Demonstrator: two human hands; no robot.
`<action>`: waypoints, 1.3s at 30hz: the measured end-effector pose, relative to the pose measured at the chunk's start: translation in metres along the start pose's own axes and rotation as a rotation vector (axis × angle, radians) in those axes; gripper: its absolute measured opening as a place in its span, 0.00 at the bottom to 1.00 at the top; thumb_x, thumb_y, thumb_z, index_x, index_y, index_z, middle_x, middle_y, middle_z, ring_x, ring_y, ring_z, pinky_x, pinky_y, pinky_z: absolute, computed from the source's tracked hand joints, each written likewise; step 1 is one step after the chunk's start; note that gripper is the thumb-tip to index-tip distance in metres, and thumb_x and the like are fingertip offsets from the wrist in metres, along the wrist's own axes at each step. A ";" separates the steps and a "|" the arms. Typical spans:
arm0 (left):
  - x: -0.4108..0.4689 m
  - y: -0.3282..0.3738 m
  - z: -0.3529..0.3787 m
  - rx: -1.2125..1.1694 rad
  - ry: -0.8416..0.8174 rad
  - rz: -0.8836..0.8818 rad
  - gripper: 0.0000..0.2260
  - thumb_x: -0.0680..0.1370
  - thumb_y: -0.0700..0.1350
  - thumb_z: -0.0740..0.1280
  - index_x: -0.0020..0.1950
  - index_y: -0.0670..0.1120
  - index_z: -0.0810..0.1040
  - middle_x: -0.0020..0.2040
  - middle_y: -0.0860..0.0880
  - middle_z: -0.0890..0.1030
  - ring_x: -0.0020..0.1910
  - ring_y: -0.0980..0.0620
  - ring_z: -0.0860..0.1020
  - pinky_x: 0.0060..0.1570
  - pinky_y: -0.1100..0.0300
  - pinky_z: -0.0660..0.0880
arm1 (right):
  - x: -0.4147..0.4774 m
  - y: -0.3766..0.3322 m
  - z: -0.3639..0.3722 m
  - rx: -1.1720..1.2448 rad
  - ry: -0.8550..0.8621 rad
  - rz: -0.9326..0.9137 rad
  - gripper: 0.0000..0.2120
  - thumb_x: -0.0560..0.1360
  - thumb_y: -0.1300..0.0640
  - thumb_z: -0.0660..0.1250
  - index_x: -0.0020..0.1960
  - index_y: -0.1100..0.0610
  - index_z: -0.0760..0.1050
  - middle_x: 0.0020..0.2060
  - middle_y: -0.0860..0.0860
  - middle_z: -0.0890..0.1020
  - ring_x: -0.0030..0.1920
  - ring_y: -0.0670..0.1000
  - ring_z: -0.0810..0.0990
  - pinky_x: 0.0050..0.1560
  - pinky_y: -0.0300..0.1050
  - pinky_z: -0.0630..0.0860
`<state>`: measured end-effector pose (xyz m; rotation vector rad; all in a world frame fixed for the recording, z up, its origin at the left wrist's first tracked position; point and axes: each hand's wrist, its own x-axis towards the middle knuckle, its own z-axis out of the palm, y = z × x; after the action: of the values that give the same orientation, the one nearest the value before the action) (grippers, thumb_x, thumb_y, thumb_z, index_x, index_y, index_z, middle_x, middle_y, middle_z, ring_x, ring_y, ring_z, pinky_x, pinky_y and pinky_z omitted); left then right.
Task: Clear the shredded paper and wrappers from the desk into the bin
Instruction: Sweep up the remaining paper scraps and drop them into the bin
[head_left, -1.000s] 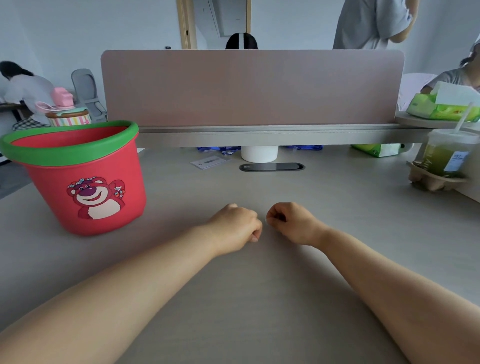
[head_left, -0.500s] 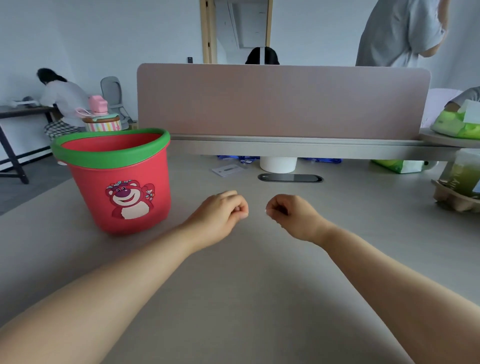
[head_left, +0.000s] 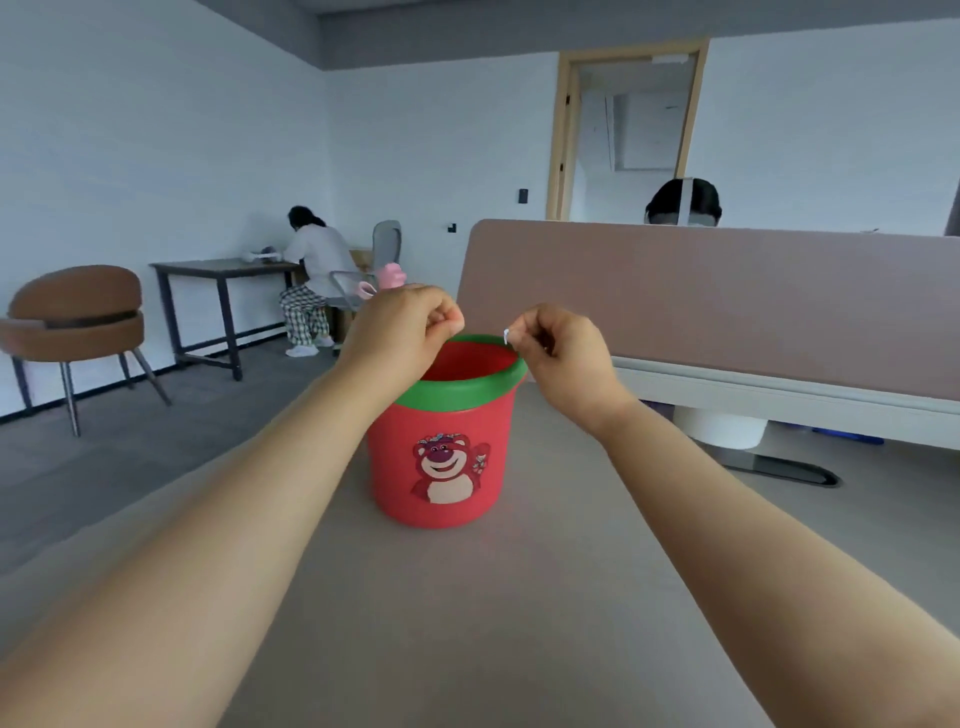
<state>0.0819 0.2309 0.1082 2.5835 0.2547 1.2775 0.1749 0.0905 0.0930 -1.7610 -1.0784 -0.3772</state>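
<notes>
Grey table (head_left: 467, 597) looks clear of scraps in view. Red bear-print bin (head_left: 441, 457) with green rim stands on it, centre. Both hands are raised above the bin's mouth: left hand (head_left: 402, 332) has fingers pinched together, contents not visible; right hand (head_left: 558, 353) pinches a tiny white paper scrap (head_left: 506, 335) just over the rim. Step looks like the drop-off. Next move likely calls for parting the fingers so the bits fall inside.

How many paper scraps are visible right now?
1: a small white scrap pinched in the right hand above the bin rim. The pinched left hand may hide another.
</notes>
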 end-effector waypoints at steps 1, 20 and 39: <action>0.002 -0.007 -0.001 -0.001 -0.019 -0.039 0.03 0.73 0.42 0.69 0.44 0.44 0.82 0.43 0.46 0.83 0.38 0.53 0.75 0.45 0.58 0.74 | 0.007 0.000 0.009 -0.054 -0.020 -0.011 0.05 0.73 0.63 0.64 0.41 0.63 0.77 0.34 0.50 0.78 0.30 0.41 0.73 0.33 0.24 0.69; 0.005 -0.034 -0.007 0.003 -0.181 -0.169 0.09 0.67 0.52 0.74 0.31 0.51 0.77 0.29 0.55 0.77 0.34 0.53 0.77 0.40 0.57 0.75 | 0.037 -0.004 0.028 -0.303 -0.239 0.100 0.11 0.65 0.50 0.74 0.31 0.50 0.73 0.28 0.41 0.74 0.40 0.51 0.76 0.56 0.58 0.74; -0.004 -0.037 -0.007 -0.113 -0.176 -0.158 0.02 0.70 0.43 0.72 0.39 0.48 0.80 0.34 0.55 0.78 0.33 0.62 0.74 0.35 0.67 0.71 | 0.040 0.000 0.023 -0.073 -0.267 0.108 0.04 0.65 0.60 0.74 0.35 0.56 0.79 0.28 0.45 0.78 0.31 0.42 0.75 0.30 0.26 0.71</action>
<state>0.0722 0.2663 0.0988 2.5048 0.3352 0.9760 0.1921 0.1306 0.1094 -1.9657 -1.1609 -0.1176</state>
